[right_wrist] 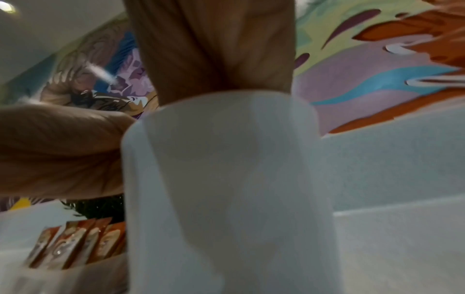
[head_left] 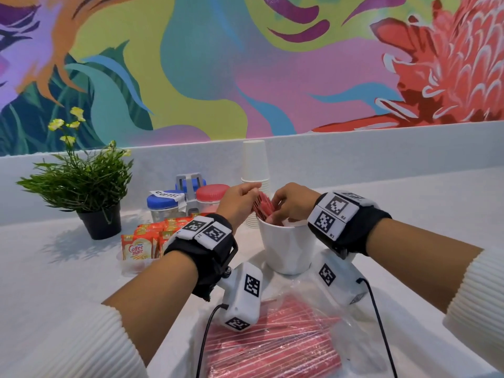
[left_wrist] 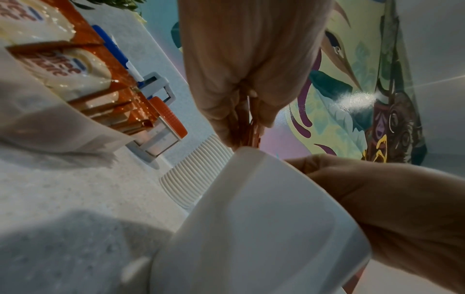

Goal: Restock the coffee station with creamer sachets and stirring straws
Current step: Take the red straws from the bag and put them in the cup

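A white cup (head_left: 286,249) stands mid-counter. A bundle of red stirring straws (head_left: 262,207) leans into its mouth. My left hand (head_left: 253,193) pinches the bundle's upper part from the left. My right hand (head_left: 276,214) curls over the rim and grips the straws lower down. In the left wrist view the left hand (left_wrist: 249,111) pinches the straws (left_wrist: 250,129) just above the cup (left_wrist: 264,218). In the right wrist view the cup (right_wrist: 226,179) hides the right hand's (right_wrist: 214,59) fingertips. Orange creamer sachets (head_left: 144,244) stand in a clear tray at the left.
An opened plastic bag of more red straws (head_left: 272,342) lies at the counter's near edge. Behind the cup are a paper cup stack (head_left: 255,165) and blue-lidded (head_left: 163,201) and red-lidded (head_left: 211,193) jars. A potted plant (head_left: 90,186) stands at the left.
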